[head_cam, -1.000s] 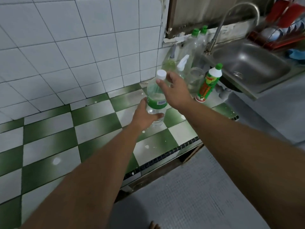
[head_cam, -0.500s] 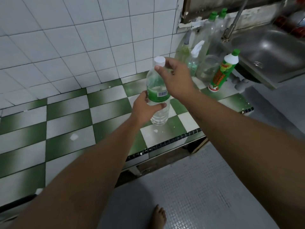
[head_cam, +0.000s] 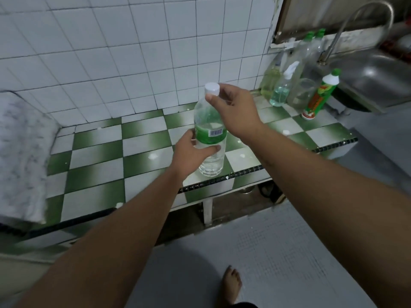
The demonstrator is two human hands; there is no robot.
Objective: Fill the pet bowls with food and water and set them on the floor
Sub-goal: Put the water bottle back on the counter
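A clear plastic water bottle (head_cam: 210,121) with a green label and a white cap (head_cam: 212,88) is held upright above the front edge of the green-and-white checkered counter (head_cam: 97,156). It is partly full of water. My left hand (head_cam: 191,153) grips the bottle's lower body, with the thumb across its front. My right hand (head_cam: 233,112) pinches the cap from the right side. No pet bowl is in view.
Several bottles stand at the counter's far right: a spray bottle (head_cam: 282,90), a glass jar (head_cam: 303,93) and a green-capped detergent bottle (head_cam: 320,95). A steel sink (head_cam: 373,78) with a tap lies beyond them. A white marbled block (head_cam: 22,156) sits at the left. My bare foot (head_cam: 232,283) is on the grey floor.
The bottle has come nearer the counter's front edge, with both hands still on it. The view has swung left and down, so the marbled block and more of my foot show.
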